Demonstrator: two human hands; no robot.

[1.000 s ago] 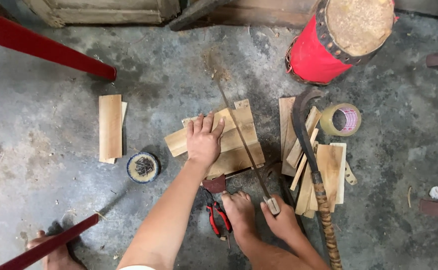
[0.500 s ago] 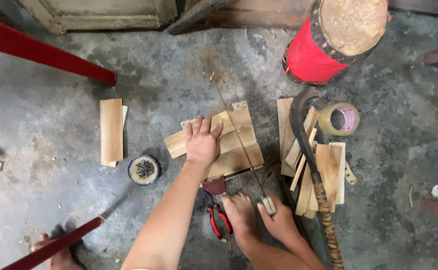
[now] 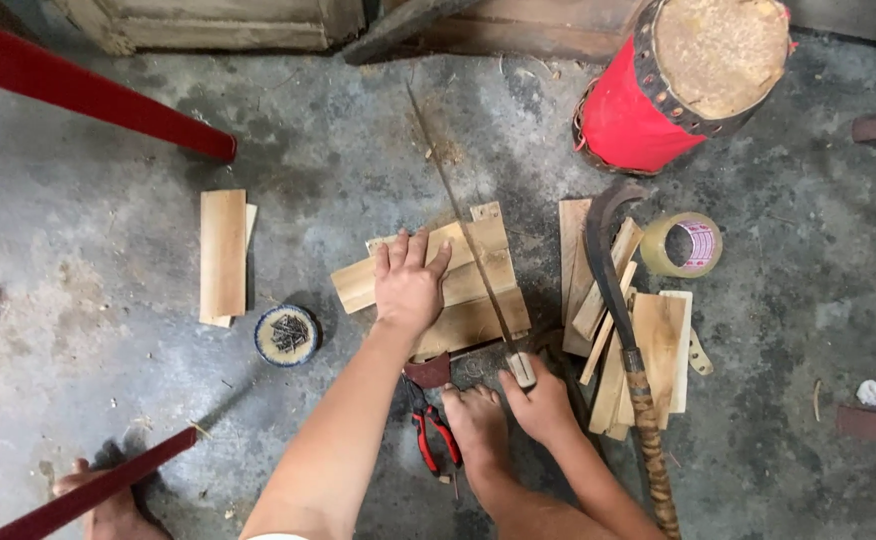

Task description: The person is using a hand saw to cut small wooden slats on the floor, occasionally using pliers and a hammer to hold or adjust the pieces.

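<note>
The concrete floor [image 3: 108, 300] fills the frame, grey and dusty. A red drum [image 3: 658, 100] with a wood-coloured top stands at the upper right. At the centre lies a stack of wooden boards [image 3: 478, 300]; the left hand [image 3: 408, 285] lies flat on it, fingers spread and pressing down. Across the boards runs a thin saw blade [image 3: 463, 225], slanting from upper centre down to its handle, which the right hand [image 3: 538, 400] grips closed, just below the stack. Beside that hand, at lower centre, rests a bare foot [image 3: 473, 425]. More wood pieces [image 3: 648, 340] lie right of centre under a curved blade [image 3: 603, 260]. Red-handled pliers [image 3: 428, 435] lie below the boards.
</note>
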